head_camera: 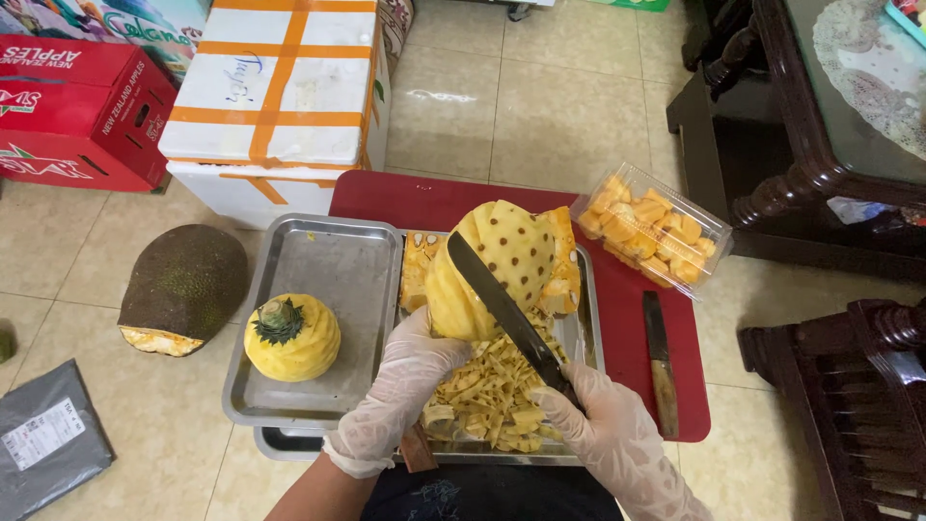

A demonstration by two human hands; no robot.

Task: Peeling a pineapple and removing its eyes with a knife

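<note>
My left hand (pixel 410 371), in a thin clear glove, holds a peeled pineapple (pixel 497 260) with dark eyes, tilted above a steel tray (pixel 584 333). My right hand (pixel 603 420), also gloved, grips a long dark knife (pixel 502 309) whose blade lies across the pineapple's near side. Under the fruit the tray holds a heap of yellow peel strips (pixel 492 396) and pieces of jackfruit flesh (pixel 417 265). A second peeled pineapple (pixel 292 338) with a short green crown stub stands in the left steel tray (pixel 328 256).
A red mat (pixel 637 318) lies under the trays, with a second wooden-handled knife (pixel 661 362) on its right side. A clear plastic box of yellow fruit pieces (pixel 651 227) sits at the back right. A cut jackfruit (pixel 183 285) lies on the tiled floor at left, near boxes.
</note>
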